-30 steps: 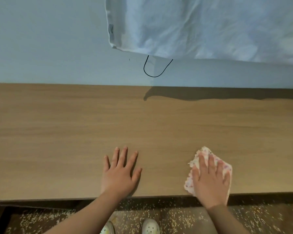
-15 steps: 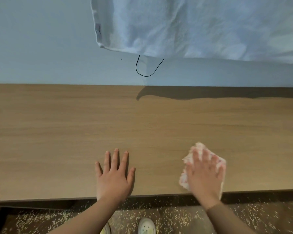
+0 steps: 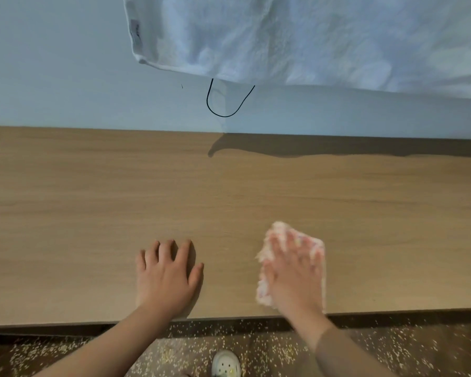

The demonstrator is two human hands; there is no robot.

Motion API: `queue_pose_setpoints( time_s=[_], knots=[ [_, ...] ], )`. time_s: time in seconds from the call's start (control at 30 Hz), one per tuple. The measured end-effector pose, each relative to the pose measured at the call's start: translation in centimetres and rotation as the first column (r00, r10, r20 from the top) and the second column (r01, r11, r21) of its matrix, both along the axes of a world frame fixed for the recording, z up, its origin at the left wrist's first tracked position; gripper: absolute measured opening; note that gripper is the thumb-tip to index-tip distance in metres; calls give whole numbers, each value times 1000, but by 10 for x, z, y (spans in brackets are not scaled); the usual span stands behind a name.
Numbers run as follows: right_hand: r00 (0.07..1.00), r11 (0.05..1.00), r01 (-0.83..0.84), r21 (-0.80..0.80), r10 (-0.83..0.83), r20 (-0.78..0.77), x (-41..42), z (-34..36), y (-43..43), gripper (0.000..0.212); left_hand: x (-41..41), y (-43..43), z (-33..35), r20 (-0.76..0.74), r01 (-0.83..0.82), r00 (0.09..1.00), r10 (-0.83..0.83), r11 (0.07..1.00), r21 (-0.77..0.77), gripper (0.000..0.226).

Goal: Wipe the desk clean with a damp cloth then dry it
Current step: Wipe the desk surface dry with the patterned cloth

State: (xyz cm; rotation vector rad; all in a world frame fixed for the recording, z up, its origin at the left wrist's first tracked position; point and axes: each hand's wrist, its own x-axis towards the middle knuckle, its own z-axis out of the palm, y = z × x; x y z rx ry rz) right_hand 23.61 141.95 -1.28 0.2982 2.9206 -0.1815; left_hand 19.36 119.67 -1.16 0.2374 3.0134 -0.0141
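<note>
Curled up, those left hand [image 3: 169, 276] fingers, flat a second earlier; right hand [image 3: 294, 273] fingers were spread, pressing the cloth [image 3: 264, 291] just inside the near edge of the desk [image 3: 93, 213]. Pulled back too far, it could have slipped off.

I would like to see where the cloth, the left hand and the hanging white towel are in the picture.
cloth [image 3: 279, 231]: head view, far corner showing past the fingertips.
left hand [image 3: 166, 276]: head view, back of the hand.
white towel [image 3: 310, 36]: head view, middle of the hanging fabric.
</note>
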Motion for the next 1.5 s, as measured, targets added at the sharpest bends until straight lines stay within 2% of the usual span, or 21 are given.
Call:
queue_pose_setpoints(
  time_s=[0.07, 0.17, 0.23, 0.33, 0.4, 0.53, 0.63, 0.67, 0.77, 0.83, 0.9, 0.97, 1.0, 1.03, 1.1, 1.17, 1.2, 1.3, 1.4, 1.43, 1.5],
  knots=[
    [961, 963, -270, -2, 269, -59, 10, -3, -40, 54, -11, 1, 5, -32, 14, 999, -13, 1000, 26, 53],
    [918, 918, -397, 21, 397, -16, 4, 1, -41, 50, -27, 6, 3, -50, 153, 988, -149, 984, 87, 55],
    [955, 954, -282, 105, 289, -67, -11, -3, -7, 53, -40, 9, 6, -4, 225, 974, -226, 971, 78, 68],
    [988, 987, 153, 42, -152, -23, -31, 0, 19, 52, -68, 16, 7, -12, 220, 976, -219, 973, 69, 64],
    [990, 991, 137, -7, -137, -34, -31, 3, -6, 52, -88, 24, 7, -10, 206, 978, -206, 974, 89, 57],
    [960, 966, -257, 10, 256, -113, -20, -4, -49, 50, -115, 41, 0, 67, 109, 991, -120, 982, 154, 56],
    [957, 957, -266, 114, 276, -92, -44, -4, -19, 51, -115, 44, -8, 43, 71, 996, -78, 984, 162, 57],
    [963, 965, -230, 129, 244, -111, -57, -6, -3, 56, -113, 44, -8, 30, 72, 996, -78, 984, 165, 57],
    [991, 994, 94, 51, -88, -103, -111, -7, 25, 56, -114, 43, -9, 1, 72, 997, -73, 982, 172, 57],
    [984, 989, 150, 5, -149, -93, -130, -5, 12, 53, -116, 44, -9, 3, 60, 998, -61, 985, 162, 57],
    [988, 996, -91, 3, 91, -123, -129, -4, -14, 56, -113, 45, -10, -7, 48, 999, -48, 988, 150, 57],
    [912, 927, -374, 32, 374, -170, -117, -4, -27, 59, -113, 46, -11, -19, 31, 999, -29, 989, 146, 64],
    [886, 900, -435, 33, 434, -162, -122, -4, -17, 61, -114, 46, -11, -23, 25, 999, -22, 989, 148, 68],
    [893, 905, -423, 36, 423, -152, -134, -6, -4, 60, -114, 45, -11, -25, 26, 999, -22, 989, 144, 68],
    [977, 981, -194, 21, 195, -85, -165, -7, 27, 53, -113, 46, -10, -29, 30, 999, -26, 990, 137, 67],
    [997, 1000, -14, -20, 12, -80, -178, -1, 39, 52, -114, 46, -10, -36, 22, 999, -17, 988, 151, 76],
    [994, 999, -42, -12, 40, -103, -172, 0, 34, 53, -114, 45, -10, -39, 18, 999, -12, 988, 150, 79],
    [874, 890, -449, 76, 455, -171, -110, -6, 7, 55, -114, 47, -11, -39, 13, 999, -8, 990, 143, 80],
    [769, 783, -611, 115, 622, -151, -113, -7, 24, 55, -114, 47, -8, -32, 16, 999, -11, 991, 130, 79],
    [803, 812, -570, 123, 582, -124, -134, -10, 36, 56, -114, 47, -8, -29, 17, 999, -14, 991, 130, 79],
    [959, 963, -262, 59, 267, -96, -188, -11, 57, 55, -114, 47, -9, -34, 19, 999, -15, 991, 132, 79]
  ],
)
